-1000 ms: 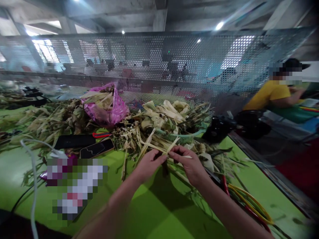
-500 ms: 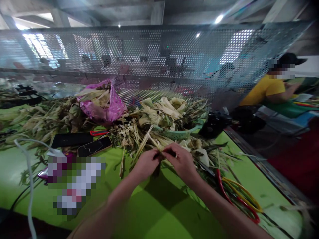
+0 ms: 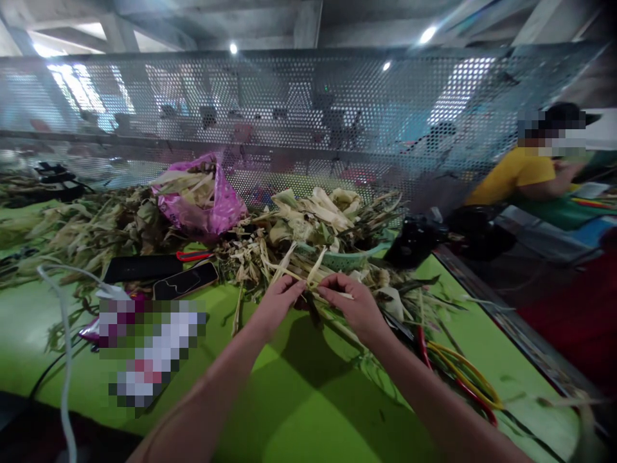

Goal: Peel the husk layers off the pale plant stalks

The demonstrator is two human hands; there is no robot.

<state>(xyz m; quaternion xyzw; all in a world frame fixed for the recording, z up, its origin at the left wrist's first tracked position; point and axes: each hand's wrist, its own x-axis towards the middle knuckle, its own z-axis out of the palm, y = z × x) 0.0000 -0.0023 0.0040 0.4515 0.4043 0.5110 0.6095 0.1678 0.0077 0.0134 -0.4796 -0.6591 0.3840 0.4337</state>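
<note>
Over the green table (image 3: pixel 289 411), my left hand (image 3: pixel 278 303) and my right hand (image 3: pixel 348 301) almost meet at the fingertips. Both pinch pale strips of dried corn husk (image 3: pixel 317 265), crossed between them; one end sticks up and another pokes out by my right fingers. The exact crossing is partly hidden by my fingers. Just beyond lies a green basket (image 3: pixel 344 260) heaped with dried husks (image 3: pixel 321 212). Loose husk scraps (image 3: pixel 248 257) surround it on the left.
A pink plastic bag (image 3: pixel 214 215) of husks stands behind a phone (image 3: pixel 186 281). A white cable (image 3: pixel 60 347) runs at left. Red-handled scissors (image 3: pixel 475 402) and a yellow loop (image 3: pixel 482 379) lie right. A perforated metal screen (image 3: pixel 289 96) borders the back; a person (image 3: pixel 520 170) sits beyond.
My hands have spread slightly apart at the fingers. A husk end now stands up between them, and a pale end shows beside my right fingers. The view has shifted slightly.
</note>
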